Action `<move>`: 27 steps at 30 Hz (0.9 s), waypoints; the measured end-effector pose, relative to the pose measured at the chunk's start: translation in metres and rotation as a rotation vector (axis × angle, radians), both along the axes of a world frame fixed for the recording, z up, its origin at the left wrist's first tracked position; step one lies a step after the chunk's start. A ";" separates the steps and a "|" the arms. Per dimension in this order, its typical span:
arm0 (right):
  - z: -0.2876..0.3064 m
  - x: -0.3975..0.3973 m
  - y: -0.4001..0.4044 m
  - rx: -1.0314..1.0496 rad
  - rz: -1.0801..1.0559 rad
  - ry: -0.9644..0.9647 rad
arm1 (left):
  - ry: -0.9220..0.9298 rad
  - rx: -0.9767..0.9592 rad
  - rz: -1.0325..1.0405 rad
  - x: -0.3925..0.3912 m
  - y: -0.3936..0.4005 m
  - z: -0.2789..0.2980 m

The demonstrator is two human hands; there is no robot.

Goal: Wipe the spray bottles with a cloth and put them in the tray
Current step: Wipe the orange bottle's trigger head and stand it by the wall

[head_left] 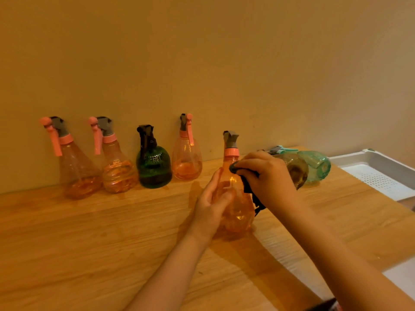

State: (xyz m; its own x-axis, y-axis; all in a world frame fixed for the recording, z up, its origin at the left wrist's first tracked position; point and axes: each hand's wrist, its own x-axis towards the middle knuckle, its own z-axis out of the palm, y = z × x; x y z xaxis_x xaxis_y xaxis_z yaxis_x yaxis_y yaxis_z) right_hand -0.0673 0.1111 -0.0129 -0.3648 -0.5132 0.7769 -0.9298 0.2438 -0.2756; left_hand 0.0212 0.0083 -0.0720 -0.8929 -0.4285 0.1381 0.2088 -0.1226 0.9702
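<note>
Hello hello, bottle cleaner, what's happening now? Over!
Left hand holds orange bottle upright. Right hand rubs dark cloth on its shoulder. Tray empty. Over.

Warm amber light is tinting everything, dim overall. The plain beige wall (pixel 202 52) is darkening toward the top corners. Forearms are casting soft shadows on the light wooden tabletop (pixel 78 243). Wide-angle bending is showing at the edges; detail is looking soft and compressed throughout.

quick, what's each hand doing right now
Left hand: grips the orange bottle, steadying it on the table.
Right hand: grips the dark cloth against that bottle.
</note>
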 end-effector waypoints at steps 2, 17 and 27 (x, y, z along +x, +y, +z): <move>-0.008 0.005 0.006 0.017 0.008 -0.003 | 0.006 0.040 0.009 0.000 -0.001 0.000; -0.063 0.052 0.051 0.035 0.109 0.069 | 0.026 0.055 0.018 -0.001 -0.001 -0.002; -0.071 0.053 0.047 -0.020 0.069 0.075 | 0.032 0.240 0.055 -0.006 -0.009 -0.004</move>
